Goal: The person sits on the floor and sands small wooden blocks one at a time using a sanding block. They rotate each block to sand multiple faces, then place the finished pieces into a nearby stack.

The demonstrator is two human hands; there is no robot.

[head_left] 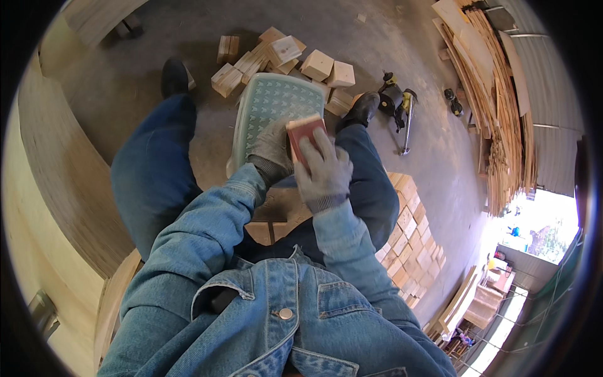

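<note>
My right hand (325,164), in a grey work glove, is closed on a reddish-brown sanding block (304,131), with its fingers lying over the top face. The sanding block rests against a pale wooden block (304,119), of which only a thin edge shows. From the left, my gloved left hand (274,149) grips that wooden block; its fingertips are mostly hidden. Both hands are over a pale green plastic stool (279,95) with a patterned top, standing between my legs.
Several cut wooden blocks (284,49) lie heaped beyond the stool. More blocks (411,235) are stacked by my right leg. Black-and-yellow power tools (397,103) sit on the concrete floor (433,151). Long boards (496,94) lean along the right wall; a large wooden panel (63,157) stands left.
</note>
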